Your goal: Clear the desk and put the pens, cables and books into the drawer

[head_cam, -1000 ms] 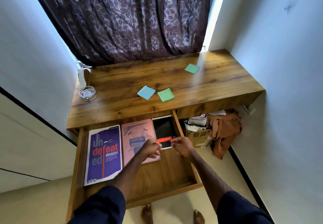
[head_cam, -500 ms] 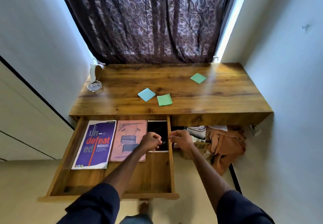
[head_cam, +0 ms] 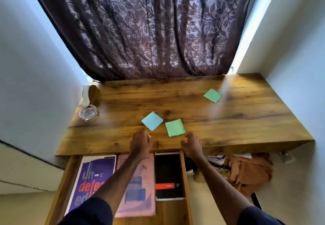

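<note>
Counter (head_cam: 228, 129): wooden top, set against a dark leaf-patterned curtain (head_cam: 146, 28), white walls to either side.

Drawer (head_cam: 184, 180): pulled out below the counter's front edge, left of centre. Contents, lying flat side by side:
- purple book (head_cam: 91, 177), orange and grey lettering, at the left;
- pink book (head_cam: 139, 189), blue shapes on the cover, in the middle, partly hidden by the left forearm;
- black book (head_cam: 168, 172), red band across it, at the right, against the drawer's side wall.
No pens or cables can be made out.

On the counter:
- blue sticky note (head_cam: 152, 121), near the front edge;
- green sticky note (head_cam: 175, 127), just beside the blue one;
- second green sticky note (head_cam: 213, 95), well apart, toward the back right;
- glass ashtray (head_cam: 88, 112), at the left edge, near a white and brown item too blurred to tell.

Left hand (head_cam: 140, 144): over the counter's front edge, fingers curled in loosely, nothing held.

Right hand (head_cam: 192, 145): over the front edge near the green note, fingers part open and bent, nothing held.

Under the counter at the right: orange cloth (head_cam: 249, 172), heaped.
</note>
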Demonstrator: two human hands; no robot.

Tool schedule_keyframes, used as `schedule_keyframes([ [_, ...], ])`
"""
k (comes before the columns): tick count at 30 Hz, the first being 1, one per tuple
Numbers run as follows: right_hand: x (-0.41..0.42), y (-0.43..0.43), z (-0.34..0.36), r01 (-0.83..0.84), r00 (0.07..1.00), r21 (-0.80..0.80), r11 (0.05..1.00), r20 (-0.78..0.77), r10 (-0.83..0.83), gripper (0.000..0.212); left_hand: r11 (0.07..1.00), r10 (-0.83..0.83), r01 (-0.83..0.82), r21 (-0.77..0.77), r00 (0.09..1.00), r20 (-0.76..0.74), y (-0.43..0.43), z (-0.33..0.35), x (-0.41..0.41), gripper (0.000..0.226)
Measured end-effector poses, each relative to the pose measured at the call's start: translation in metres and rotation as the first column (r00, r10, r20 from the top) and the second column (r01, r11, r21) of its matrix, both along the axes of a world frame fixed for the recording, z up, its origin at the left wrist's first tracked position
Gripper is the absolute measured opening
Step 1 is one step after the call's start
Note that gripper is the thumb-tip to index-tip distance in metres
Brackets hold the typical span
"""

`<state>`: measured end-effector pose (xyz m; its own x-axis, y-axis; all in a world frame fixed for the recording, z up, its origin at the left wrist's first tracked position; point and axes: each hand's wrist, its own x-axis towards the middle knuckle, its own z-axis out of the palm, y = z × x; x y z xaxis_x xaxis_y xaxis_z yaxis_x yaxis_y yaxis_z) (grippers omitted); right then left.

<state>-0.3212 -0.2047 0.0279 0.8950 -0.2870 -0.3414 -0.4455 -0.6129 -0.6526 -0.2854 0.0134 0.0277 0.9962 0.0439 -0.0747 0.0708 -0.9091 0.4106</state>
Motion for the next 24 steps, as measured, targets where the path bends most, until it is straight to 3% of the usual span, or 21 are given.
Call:
schedule_keyframes([
  [4, 0.050, 0.003, -0.032, 0.100, 0.995, -0.053, 0.994, 0.000, -0.100, 0.048, 0.997, -0.042, 0.042, 0.066, 0.999, 0.000, 0.004, -0.023, 0.055, 0.020],
  [7, 0.071, 0.010, -0.050, 0.131, 0.991, -0.091, 0.987, -0.023, -0.133, 0.065, 0.995, -0.070, 0.069, 0.074, 0.997, 0.019, 0.008, -0.043, 0.077, 0.018],
  [12, 0.094, 0.013, -0.075, 0.134, 0.984, -0.153, 0.979, -0.097, -0.150, 0.082, 1.000, -0.032, 0.032, 0.001, 0.996, 0.079, 0.011, -0.059, 0.100, 0.028],
  [14, 0.101, 0.014, -0.079, 0.198, 0.973, -0.134, 0.971, -0.094, -0.212, 0.073, 0.999, -0.045, 0.044, 0.006, 0.996, 0.077, 0.013, -0.061, 0.110, 0.034],
  [18, 0.102, 0.016, -0.079, 0.316, 0.949, -0.050, 0.948, 0.007, -0.316, 0.037, 0.999, -0.048, 0.048, 0.013, 0.999, 0.002, 0.015, -0.063, 0.129, 0.050],
  [21, 0.096, 0.020, -0.071, 0.405, 0.906, 0.179, 0.896, 0.051, -0.420, 0.023, 0.999, -0.043, 0.043, -0.005, 0.993, -0.106, 0.014, -0.063, 0.143, 0.069],
  [24, 0.083, 0.023, -0.061, 0.464, 0.853, 0.295, 0.835, 0.106, -0.511, 0.018, 0.995, -0.078, 0.088, 0.040, 0.975, -0.209, 0.010, -0.066, 0.149, 0.088],
])
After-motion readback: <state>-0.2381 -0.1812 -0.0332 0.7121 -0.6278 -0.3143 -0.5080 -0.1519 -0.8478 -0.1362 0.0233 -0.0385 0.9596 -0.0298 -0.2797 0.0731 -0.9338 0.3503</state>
